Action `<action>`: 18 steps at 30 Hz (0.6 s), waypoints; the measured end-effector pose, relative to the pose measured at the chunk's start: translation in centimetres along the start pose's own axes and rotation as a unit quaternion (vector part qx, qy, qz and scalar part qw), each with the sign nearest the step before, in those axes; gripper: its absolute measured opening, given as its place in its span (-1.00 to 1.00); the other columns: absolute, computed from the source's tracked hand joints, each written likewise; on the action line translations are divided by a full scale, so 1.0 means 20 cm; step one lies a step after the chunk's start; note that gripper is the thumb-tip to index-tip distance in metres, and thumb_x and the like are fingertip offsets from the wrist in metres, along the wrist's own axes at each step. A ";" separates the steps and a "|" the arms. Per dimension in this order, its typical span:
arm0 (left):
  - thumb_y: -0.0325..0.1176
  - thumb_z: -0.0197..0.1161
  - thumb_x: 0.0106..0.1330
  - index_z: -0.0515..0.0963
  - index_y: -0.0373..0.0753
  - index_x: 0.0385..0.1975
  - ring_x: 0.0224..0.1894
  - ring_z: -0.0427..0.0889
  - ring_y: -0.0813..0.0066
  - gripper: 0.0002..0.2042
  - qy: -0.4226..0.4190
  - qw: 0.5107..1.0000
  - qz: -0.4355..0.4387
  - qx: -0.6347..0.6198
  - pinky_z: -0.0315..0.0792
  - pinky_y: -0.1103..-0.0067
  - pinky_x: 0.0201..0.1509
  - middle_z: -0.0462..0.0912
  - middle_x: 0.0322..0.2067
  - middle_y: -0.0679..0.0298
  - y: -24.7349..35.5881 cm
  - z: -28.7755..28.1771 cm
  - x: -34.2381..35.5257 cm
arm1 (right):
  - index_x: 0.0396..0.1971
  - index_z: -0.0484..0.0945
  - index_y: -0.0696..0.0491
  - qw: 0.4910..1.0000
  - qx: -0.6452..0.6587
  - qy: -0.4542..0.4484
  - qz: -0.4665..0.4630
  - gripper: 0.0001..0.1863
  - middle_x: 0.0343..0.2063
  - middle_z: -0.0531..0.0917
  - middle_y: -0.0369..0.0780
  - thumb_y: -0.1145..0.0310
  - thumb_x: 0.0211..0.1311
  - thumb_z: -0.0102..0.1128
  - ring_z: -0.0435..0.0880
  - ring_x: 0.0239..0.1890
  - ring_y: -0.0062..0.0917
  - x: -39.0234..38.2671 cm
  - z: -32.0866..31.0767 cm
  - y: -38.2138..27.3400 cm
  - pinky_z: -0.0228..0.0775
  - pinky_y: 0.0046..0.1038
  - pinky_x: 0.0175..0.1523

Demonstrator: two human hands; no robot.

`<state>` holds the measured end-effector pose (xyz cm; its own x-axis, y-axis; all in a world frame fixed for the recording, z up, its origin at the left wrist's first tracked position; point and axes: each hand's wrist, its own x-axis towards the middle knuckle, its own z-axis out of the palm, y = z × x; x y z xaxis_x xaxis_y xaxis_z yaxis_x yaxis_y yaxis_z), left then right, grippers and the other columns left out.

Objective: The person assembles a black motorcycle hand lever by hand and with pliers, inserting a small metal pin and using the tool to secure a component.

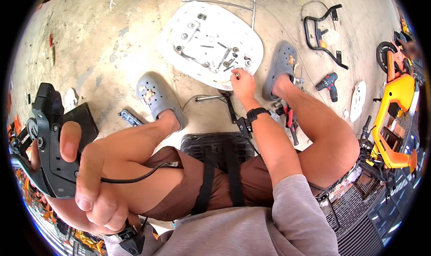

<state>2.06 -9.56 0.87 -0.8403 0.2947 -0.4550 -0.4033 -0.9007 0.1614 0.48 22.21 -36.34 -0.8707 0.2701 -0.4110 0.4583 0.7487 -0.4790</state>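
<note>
No packages, labels, signs or screens can be made out here.

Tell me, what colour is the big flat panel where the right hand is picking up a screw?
White, clearest in the head view: the panel lies on the floor.

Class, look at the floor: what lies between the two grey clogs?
In the head view, between the left clog and right clog: the white panel's near edge, the right hand and a metal rod.
</note>
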 end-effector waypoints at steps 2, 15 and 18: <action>0.01 -0.28 0.54 0.06 -0.13 -0.16 -0.82 0.01 0.59 -0.69 -0.029 0.999 -0.014 0.014 -0.10 0.62 -0.76 0.31 -0.48 0.13 0.00 0.00 0.02 | -0.28 0.73 -0.08 1.000 -0.001 -0.022 -0.006 -0.81 -0.50 0.71 -0.12 0.28 0.15 0.20 0.70 -0.37 -0.20 0.01 0.01 -0.03 0.53 -0.23 -0.18; 0.05 -0.30 0.54 0.09 -0.19 -0.13 -0.79 -0.02 0.62 -0.63 -0.033 0.999 -0.026 -0.009 -0.10 0.63 -0.72 0.31 -0.44 0.13 0.04 -0.01 0.02 | -0.37 0.71 -0.07 0.997 -0.006 0.077 -0.004 -0.85 -0.53 0.72 -0.17 0.22 0.14 0.26 0.71 -0.41 -0.23 0.10 0.13 -0.15 0.52 -0.24 -0.26; 0.05 -0.29 0.54 0.09 -0.21 -0.12 -0.78 -0.02 0.62 -0.62 0.005 1.000 -0.007 -0.012 -0.09 0.64 -0.70 0.31 -0.44 0.13 0.03 0.03 0.00 | -0.40 0.71 -0.05 0.998 -0.018 0.066 -0.003 -0.83 -0.52 0.72 -0.19 0.18 0.13 0.30 0.71 -0.39 -0.23 0.13 0.13 -0.18 0.52 -0.25 -0.25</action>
<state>1.61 -9.98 1.52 -0.8310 0.3033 -0.4663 -0.4052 -0.9044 0.1338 -2.97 18.67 -37.75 -0.8901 0.3423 -0.3010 0.4493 0.7705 -0.4521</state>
